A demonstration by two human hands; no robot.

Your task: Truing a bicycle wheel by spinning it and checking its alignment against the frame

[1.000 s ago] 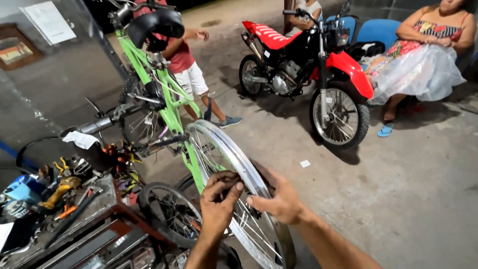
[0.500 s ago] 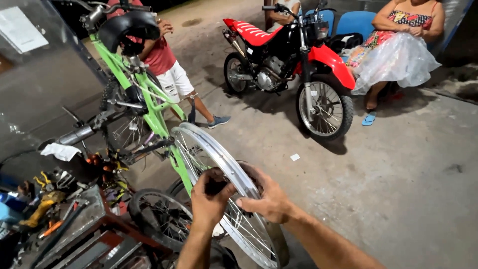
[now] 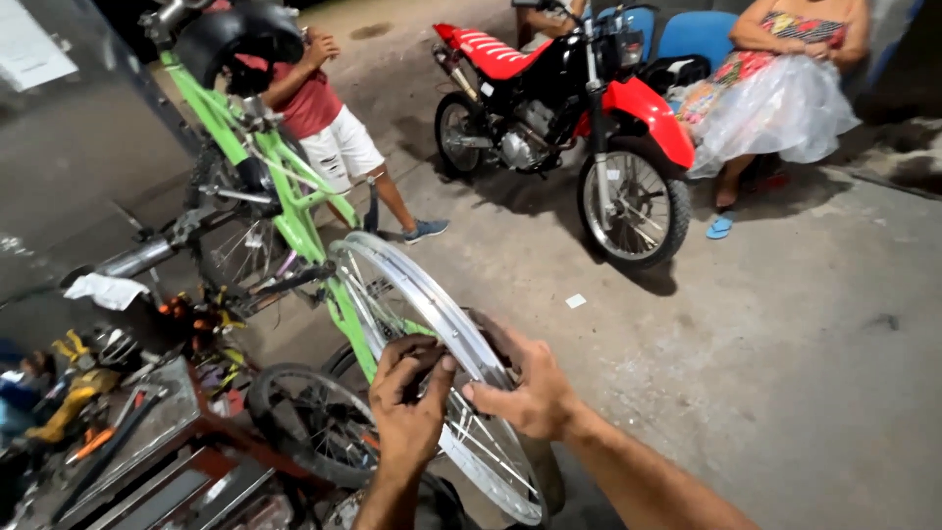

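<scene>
Over the last second the view has swung nearer to the bare silver spoked bicycle wheel rim, and both hands have shifted along its edge: a second ago they sat lower on the wheel, half a second ago the left one was clenched against the rim, and now both rest on its upper arc. That suggests the work on the rim is moving round the wheel section by section.

The left hand is curled closed over the rim, fingers hooked across the metal edge with something dark under them that cannot be made out. The right hand is also closed on the rim, thumb and fingers pinching it from the outer side, just beside the left. The rim runs between the two hands, tilted, its spokes fanning down below the wrists.

The wheel stands by the bright green bicycle frame. A smaller black-tyred wheel lies lower left, next to a cluttered metal desk of tools. Farther off stands a red and black motorcycle, with a seated person in a floral dress and a person in a red shirt and white shorts
</scene>
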